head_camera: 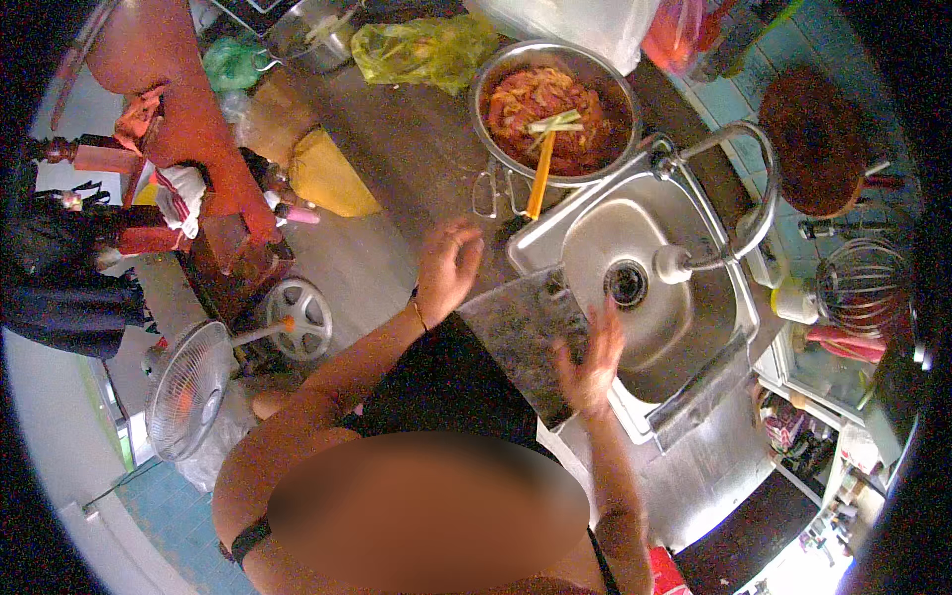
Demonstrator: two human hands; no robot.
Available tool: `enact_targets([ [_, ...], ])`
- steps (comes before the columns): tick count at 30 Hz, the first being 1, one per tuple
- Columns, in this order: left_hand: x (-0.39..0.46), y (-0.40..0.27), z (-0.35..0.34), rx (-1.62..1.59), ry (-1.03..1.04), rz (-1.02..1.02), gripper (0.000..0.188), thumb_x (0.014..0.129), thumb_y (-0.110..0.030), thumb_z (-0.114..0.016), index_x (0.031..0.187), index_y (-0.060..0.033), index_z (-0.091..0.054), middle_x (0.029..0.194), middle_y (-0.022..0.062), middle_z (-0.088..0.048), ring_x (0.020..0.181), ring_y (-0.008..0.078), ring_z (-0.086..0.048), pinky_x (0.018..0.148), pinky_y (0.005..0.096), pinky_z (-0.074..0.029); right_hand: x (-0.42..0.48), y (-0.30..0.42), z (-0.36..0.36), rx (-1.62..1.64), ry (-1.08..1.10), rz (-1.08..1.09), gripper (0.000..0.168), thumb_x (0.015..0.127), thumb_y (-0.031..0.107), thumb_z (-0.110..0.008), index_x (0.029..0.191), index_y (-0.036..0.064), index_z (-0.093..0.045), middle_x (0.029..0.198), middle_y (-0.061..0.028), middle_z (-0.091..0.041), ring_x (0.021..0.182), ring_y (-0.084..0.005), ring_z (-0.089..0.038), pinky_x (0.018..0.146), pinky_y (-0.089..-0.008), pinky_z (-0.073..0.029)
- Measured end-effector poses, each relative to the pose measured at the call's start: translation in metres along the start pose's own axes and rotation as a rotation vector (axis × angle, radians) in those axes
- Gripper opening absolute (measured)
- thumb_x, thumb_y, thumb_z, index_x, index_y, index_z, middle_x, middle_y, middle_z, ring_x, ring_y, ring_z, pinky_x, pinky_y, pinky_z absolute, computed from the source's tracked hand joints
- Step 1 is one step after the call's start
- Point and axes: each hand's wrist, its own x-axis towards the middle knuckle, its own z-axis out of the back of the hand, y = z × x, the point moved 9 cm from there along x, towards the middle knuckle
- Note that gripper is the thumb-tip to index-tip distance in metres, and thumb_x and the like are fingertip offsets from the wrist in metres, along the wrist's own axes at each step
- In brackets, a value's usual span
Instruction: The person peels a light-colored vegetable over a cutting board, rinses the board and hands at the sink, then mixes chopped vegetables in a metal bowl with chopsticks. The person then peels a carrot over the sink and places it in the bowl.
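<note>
My left hand (448,269), with a thin band at its wrist, hovers left of the sink, its fingers loosely curved and nothing seen in them. Over the near edge of the stainless steel sink (673,342) is my right hand (591,361), fingers apart, slightly blurred and holding nothing. A steel bowl (481,123) of sauced raw meat (547,97) stands beyond the sink's far left corner. Pale stalk pieces (556,123) lie on the meat, and an orange handle (541,175) leans over the bowl's rim. The curved faucet (770,178) ends above the basin, near the drain (625,283).
A yellow-green plastic bag (424,56) lies left of the bowl. A standing fan (190,390) is at the left. A wire whisk (863,286) and a round brown board (811,141) hang at the right. A dark mat (528,335) lies beside the sink.
</note>
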Motion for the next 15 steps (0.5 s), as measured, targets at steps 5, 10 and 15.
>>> enact_targets([
  [5,0.099,0.084,0.026,0.152,-0.098,0.103,0.035,0.081,-0.025,-0.063,0.108,-0.0041,-0.054,0.113,0.021,-0.052,0.109,0.0378,-0.045,0.095,0.0454,-0.034,-0.031,0.032,-0.078,-0.397,0.247,-0.204,0.092,0.073,0.066,-0.054,0.142,0.013,-0.025,0.147,-0.0259,-0.009,0.133,-0.0479,-0.008,0.104,-0.0642,-0.005],
  [10,0.227,0.183,0.069,0.338,-0.462,0.05,0.06,0.07,-0.03,-0.073,0.115,-0.0003,-0.048,0.115,0.0242,-0.05,0.108,0.0404,-0.044,0.096,0.0488,-0.032,-0.02,0.037,-0.107,-0.364,0.244,-0.223,0.087,0.078,0.058,-0.053,0.14,0.003,-0.026,0.147,-0.0232,-0.014,0.135,-0.0433,-0.008,0.107,-0.0595,-0.004],
  [15,0.281,0.283,0.064,-0.473,-0.412,0.311,0.043,0.072,-0.016,-0.071,0.107,-0.0002,-0.053,0.098,0.0102,-0.059,0.089,0.0219,-0.056,0.078,0.0328,-0.044,-0.01,0.042,-0.114,-0.369,0.138,-0.263,0.068,0.084,0.044,-0.052,0.134,0.0,-0.036,0.145,-0.0205,-0.023,0.135,-0.0423,-0.015,0.107,-0.0585,-0.008],
])
